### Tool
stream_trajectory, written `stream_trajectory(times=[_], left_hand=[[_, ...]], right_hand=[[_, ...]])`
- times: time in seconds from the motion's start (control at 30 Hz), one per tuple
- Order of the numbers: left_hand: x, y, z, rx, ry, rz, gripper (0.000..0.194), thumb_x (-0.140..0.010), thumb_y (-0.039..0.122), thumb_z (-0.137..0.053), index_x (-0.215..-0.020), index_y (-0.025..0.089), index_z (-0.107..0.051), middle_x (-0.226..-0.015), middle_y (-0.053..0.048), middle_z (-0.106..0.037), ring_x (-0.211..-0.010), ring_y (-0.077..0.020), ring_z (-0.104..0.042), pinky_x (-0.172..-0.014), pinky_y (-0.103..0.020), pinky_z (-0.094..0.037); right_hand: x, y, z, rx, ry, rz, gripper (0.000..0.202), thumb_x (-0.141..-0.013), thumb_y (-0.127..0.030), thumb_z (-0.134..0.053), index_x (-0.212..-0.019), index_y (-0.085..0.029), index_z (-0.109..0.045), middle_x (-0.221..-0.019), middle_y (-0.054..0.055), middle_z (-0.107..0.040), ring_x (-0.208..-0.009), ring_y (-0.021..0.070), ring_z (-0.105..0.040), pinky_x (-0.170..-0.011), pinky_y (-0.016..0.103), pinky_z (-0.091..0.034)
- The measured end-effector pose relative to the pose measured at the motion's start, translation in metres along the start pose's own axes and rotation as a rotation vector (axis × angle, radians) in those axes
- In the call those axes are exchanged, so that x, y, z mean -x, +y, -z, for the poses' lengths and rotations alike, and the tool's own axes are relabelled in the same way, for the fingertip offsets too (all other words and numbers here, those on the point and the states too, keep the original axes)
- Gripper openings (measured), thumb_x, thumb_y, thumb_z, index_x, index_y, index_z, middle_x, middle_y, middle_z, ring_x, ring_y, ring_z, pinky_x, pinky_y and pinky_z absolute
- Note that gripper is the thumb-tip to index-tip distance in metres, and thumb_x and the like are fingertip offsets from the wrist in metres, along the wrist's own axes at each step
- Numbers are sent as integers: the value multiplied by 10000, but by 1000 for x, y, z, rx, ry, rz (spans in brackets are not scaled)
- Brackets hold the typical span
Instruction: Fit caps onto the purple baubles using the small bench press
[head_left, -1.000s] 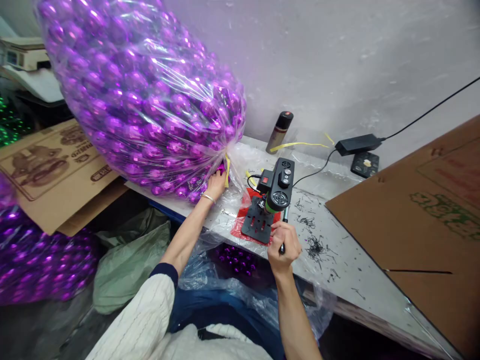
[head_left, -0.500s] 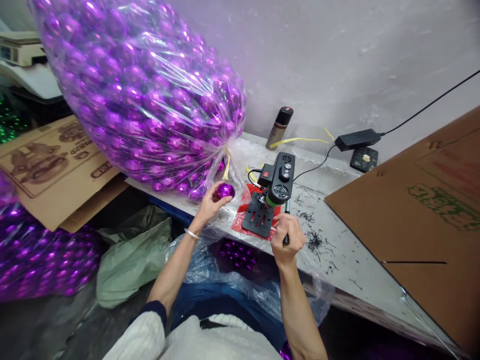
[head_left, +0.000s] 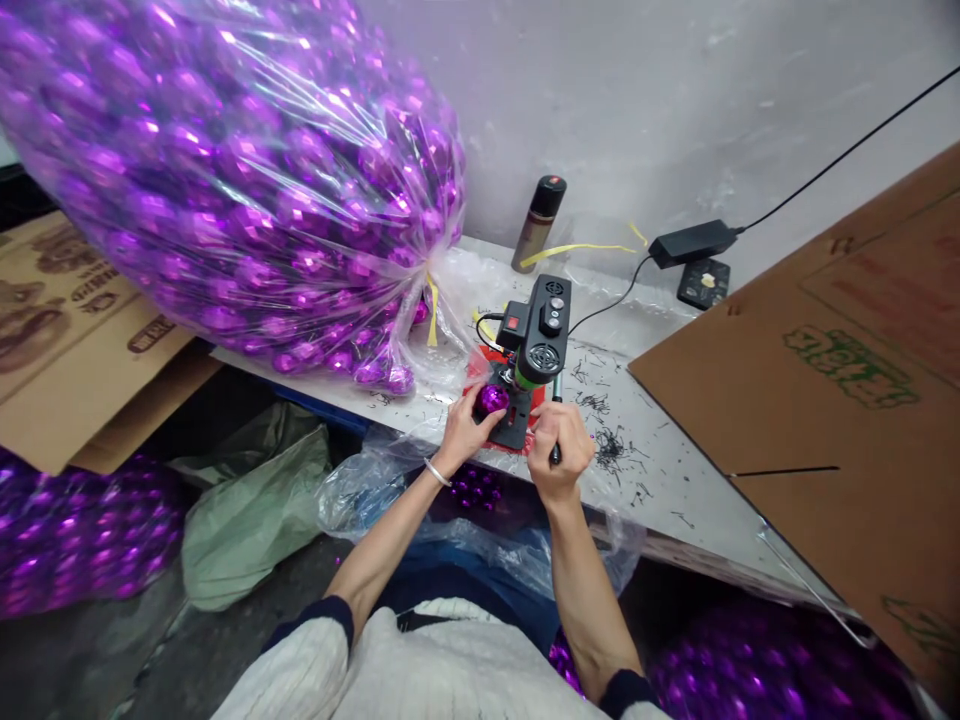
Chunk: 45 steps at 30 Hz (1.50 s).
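Between its thumb and fingers, my left hand (head_left: 466, 430) holds a shiny purple ball (head_left: 492, 400) over the black base plate (head_left: 513, 430) of a small drill press (head_left: 546, 330). The ball is just left of the press's green-ringed chuck. My right hand (head_left: 562, 448) is closed around the black-ended lever (head_left: 556, 453) on the press's right side. Red plastic (head_left: 475, 366) lies under the base. Whether the ball touches the plate is hard to tell.
A huge clear bag of purple balls (head_left: 247, 200) fills the left of the table (head_left: 660, 480). Behind the press stand a spray can (head_left: 538, 225) and a power adapter (head_left: 691, 244). Black shavings (head_left: 609, 446) lie right of it. Cardboard (head_left: 840, 400) leans at right.
My left hand has carried the purple ball rightward from beside the bag's tied neck to the press base. My right hand keeps its grip on the lever. The whole view has shifted slightly.
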<state>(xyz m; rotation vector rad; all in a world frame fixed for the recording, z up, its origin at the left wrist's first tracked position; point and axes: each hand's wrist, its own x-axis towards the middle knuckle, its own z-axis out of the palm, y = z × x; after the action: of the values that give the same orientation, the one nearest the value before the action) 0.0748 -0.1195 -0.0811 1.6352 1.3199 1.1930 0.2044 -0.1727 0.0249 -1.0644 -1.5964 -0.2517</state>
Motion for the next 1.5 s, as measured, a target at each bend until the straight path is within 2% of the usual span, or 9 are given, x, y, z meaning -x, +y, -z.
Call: stream_trajectory(times=[0.1,0.23,0.43,0.67,1.17,1.5], left_hand=[[-1,-7,-3,-135,-3,-70,601,-832,428,-761,-1347,183,-570,-1261,-137,-683,-1178,-302,-641,-1057,-483,-481],[-3,-15,-7,-166,18,-141,686,-818,457,-777,-1390,183,-515,-1307,-148,-652,-1207,-293,-631,-1037,-454,-504],[-2,-18,-13,-234,42,-236,594,-846,429,-755,-1336,172,-540,-1201,-142,-691,-1120,-286,-666,-976,-461,-537],[4,-18,-14,-248,-36,-419,588,-930,381,-656,-1444,174,-456,-1355,-173,-638,-1260,-286,-624,-1058,-477,-512],[3,-16,-13,-199,-39,-422,589,-934,363,-652,-1455,178,-449,-1351,-171,-644,-1258,-276,-629,-1040,-459,-533],[3,-18,-14,-204,-62,-387,589,-937,313,-643,-1475,186,-437,-1367,-176,-632,-1285,-286,-611,-1061,-482,-516]], right_hand=[[0,0,0,12,-1,5,233,-927,-73,-444,-765,-216,-531,-714,14,-625,-697,133,-622,-644,266,-471],[2,0,0,15,-5,7,234,-923,-64,-447,-764,-217,-525,-712,11,-616,-708,130,-624,-645,259,-479],[4,0,-1,15,-3,-10,213,-923,-69,-461,-784,-212,-535,-720,14,-618,-720,137,-633,-649,262,-494],[4,-2,0,10,-2,-18,215,-917,-61,-458,-787,-211,-539,-727,13,-620,-727,135,-637,-653,261,-499],[24,9,-9,13,25,-1,212,-936,-97,-414,-797,-210,-527,-786,17,-642,-713,119,-645,-644,247,-511],[35,14,-16,-35,65,-21,205,-939,-131,-400,-810,-219,-532,-811,28,-644,-729,148,-637,-653,296,-501]])
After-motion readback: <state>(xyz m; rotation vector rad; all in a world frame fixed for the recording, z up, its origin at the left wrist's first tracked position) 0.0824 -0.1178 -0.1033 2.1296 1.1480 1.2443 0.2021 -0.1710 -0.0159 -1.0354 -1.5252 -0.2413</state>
